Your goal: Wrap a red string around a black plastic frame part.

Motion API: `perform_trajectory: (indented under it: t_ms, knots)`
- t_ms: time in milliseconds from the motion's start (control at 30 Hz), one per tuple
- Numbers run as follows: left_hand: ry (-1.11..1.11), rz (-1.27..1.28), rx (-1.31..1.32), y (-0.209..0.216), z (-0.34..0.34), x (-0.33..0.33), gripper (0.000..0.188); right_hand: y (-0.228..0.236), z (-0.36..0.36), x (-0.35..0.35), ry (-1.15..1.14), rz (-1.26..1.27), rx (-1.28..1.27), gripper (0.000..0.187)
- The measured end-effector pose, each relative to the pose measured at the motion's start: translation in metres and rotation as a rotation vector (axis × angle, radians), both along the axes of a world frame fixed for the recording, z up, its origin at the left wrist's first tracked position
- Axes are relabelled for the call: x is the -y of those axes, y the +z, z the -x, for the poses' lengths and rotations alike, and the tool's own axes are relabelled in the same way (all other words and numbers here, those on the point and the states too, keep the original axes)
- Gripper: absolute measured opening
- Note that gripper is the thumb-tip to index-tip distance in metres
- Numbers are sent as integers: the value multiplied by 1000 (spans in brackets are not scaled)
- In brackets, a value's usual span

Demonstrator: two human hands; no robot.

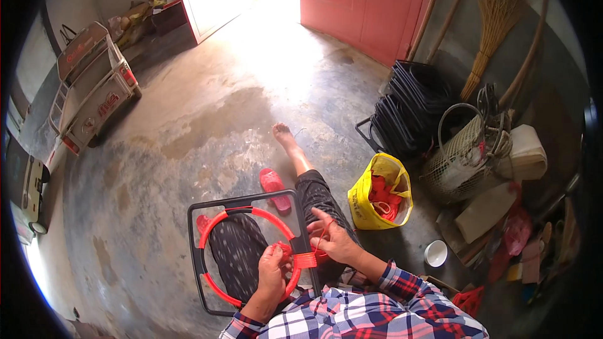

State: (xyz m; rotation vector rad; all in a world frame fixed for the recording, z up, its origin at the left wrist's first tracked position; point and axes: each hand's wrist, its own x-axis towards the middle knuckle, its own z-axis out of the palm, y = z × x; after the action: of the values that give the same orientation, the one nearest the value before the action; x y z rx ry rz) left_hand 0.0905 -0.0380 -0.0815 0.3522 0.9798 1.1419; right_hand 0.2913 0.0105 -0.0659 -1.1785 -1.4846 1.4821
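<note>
A black square metal frame (195,265) with a round ring inside it rests over my lap. Red cord (306,260) wraps tightly around the frame's right side, and red wrapping covers several stretches of the ring (218,285). Left of that wrapped side, my left hand (272,272) is closed on a small bunch of red cord (284,250). My right hand (338,242) is just right of the frame, with a thin red strand running across its bent fingers and its index finger raised. The palm side of the right hand is partly hidden.
A yellow bag (360,204) holding red cord stands to my right, near a white bowl (436,253). Beyond are stacked black metal frames (408,107), a wire basket (457,158) and a broom (492,22). A pink slipper (272,180) lies ahead; a cargo vehicle (94,97) stands far left.
</note>
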Motion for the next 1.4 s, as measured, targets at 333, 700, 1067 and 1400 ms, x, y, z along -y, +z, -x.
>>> perform_trajectory:
  t_ms: [333, 700, 1067, 1400]
  knots:
    - [209, -343, -482, 24, -10, 12, 14, 54, 24, 7, 74, -812, 498, 65]
    - [52, -621, -514, 35, -10, 19, 38, 48, 30, 1, 236, -583, 196, 41]
    - [68, -631, -447, 29, -11, 15, 28, 50, 14, 1, 3, -342, -135, 14]
    - [-72, -142, -220, 23, -3, -1, 42, 46, -137, -5, -5, 159, -96, 22]
